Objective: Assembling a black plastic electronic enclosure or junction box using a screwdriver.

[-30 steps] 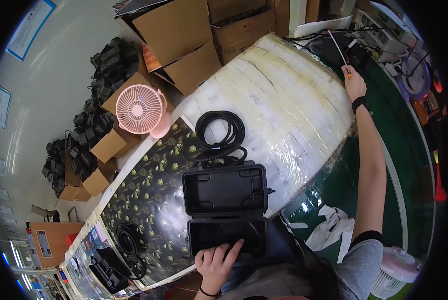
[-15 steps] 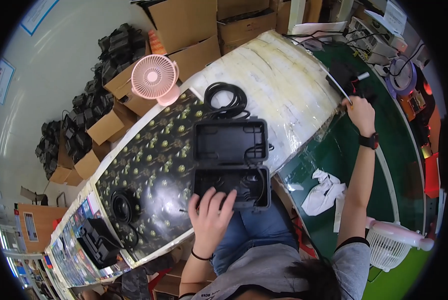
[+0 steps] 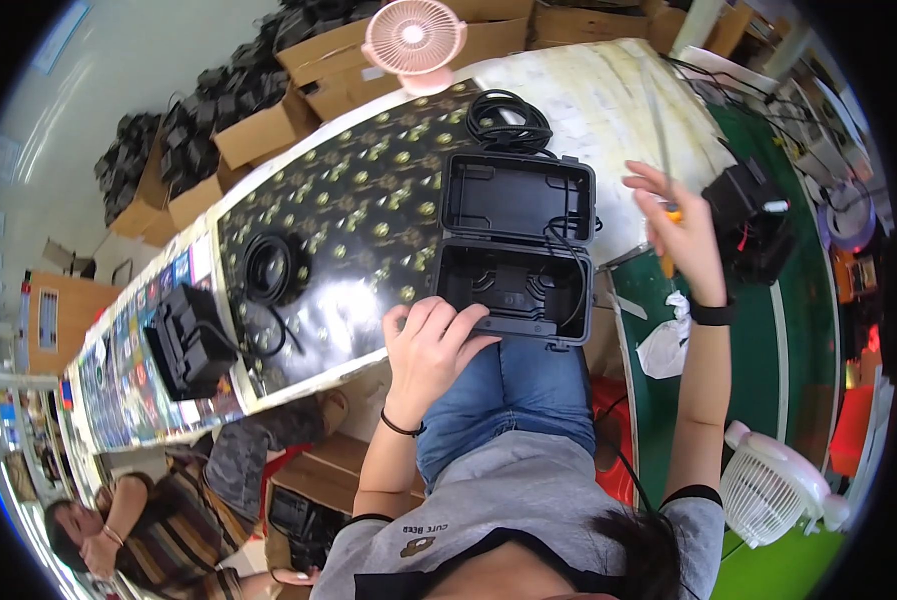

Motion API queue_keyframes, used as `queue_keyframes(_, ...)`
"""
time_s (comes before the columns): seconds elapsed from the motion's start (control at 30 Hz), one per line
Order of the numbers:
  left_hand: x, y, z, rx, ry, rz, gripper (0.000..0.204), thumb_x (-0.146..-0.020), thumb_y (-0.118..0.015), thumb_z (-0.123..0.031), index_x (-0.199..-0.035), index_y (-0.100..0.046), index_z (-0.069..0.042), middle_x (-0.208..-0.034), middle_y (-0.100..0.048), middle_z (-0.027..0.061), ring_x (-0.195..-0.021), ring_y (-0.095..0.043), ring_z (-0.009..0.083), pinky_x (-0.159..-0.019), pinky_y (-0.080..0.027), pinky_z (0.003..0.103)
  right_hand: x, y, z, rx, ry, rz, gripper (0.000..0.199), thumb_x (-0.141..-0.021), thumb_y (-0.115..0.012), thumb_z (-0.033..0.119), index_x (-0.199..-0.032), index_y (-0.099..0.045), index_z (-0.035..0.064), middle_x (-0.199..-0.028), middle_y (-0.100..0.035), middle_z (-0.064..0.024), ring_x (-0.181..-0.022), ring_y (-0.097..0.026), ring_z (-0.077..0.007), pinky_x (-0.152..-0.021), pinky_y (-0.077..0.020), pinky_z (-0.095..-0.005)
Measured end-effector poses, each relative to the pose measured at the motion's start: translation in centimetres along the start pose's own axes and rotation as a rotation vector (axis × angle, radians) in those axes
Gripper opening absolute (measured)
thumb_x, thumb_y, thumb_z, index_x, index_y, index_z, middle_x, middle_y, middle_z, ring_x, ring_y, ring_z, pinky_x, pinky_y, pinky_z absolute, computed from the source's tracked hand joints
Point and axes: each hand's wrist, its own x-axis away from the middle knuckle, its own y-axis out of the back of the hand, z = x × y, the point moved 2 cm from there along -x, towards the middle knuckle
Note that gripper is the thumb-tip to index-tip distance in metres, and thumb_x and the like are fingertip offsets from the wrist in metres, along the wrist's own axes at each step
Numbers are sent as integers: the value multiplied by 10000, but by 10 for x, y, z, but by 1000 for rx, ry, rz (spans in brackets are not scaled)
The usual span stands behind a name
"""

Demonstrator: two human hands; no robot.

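Has the open black case (image 3: 517,243) at the near edge of the counter (image 3: 359,200), directly before the lap, with the lid laid back and the base toward the body; apparently placed so for a clear view and easy reach into the base. Leaves the coiled cable (image 3: 521,134) just behind the lid, seemingly to free the space around the base.

Grasps the near wall of the base with the left hand (image 3: 429,345), fingers bent over the rim by the left corner and thumb at the outer face; probably steadies the case thereby. Cannot tell how firmly. Bends the left elbow close beside the torso.

Holds an orange-handled screwdriver (image 3: 668,264) in the right hand (image 3: 684,235), apart from the case on its right, with the shaft pointing away from the body. Appears loose in grip, with fingertips stretched leftward, though blurred. Extends the right forearm forward, nearly in line with the wrist.
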Motion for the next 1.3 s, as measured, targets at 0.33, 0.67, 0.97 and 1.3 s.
queue_keyframes(0.33, 50, 23, -5, 50, 203, -171, 419, -623, -823, -315, -1020, -743, -206, -766, -507, -33, -841, -542, 163, -748, -397, 323, -8, -124, -34, -266, -219, 496, 785, -839, -761, 348, -1466, -402, 40, -822, -629, 0, -542, -481, -38, -428, -371, -187)
queue_keyframes(0.67, 23, 24, 6, 220, 52, 8, 430, -674, -789, -69, -1089, -722, -161, -937, -628, 25, -975, -636, 222, -681, -566, 298, -25, -102, -67, -628, -8, 204, 861, -758, -802, 82, -1495, -357, 92, -1326, -544, -115, -634, -462, -14, -500, -374, -155)
queue_keyframes(0.97, 19, 42, 8, 677, 505, 102, 330, -817, -728, -8, -1136, -704, -88, -783, -684, 78, -707, -670, 188, -611, -531, 266, -36, -86, -78, -528, 175, 123, 899, -741, -822, 109, -1497, -340, 56, -1442, -460, -164, -867, -511, -8, -732, -431, -156)
queue_keyframes(1.3, -13, 26, 11, 1982, 782, -1, 362, -857, -665, 52, -1215, -626, 14, -1090, -650, 107, -772, -621, 88, -631, -502, 197, -36, -69, -65, -515, 265, 34, 862, -755, -790, 132, -1487, -347, 29, -1462, -421, -150, -1257, -475, -152, -799, -456, -186)
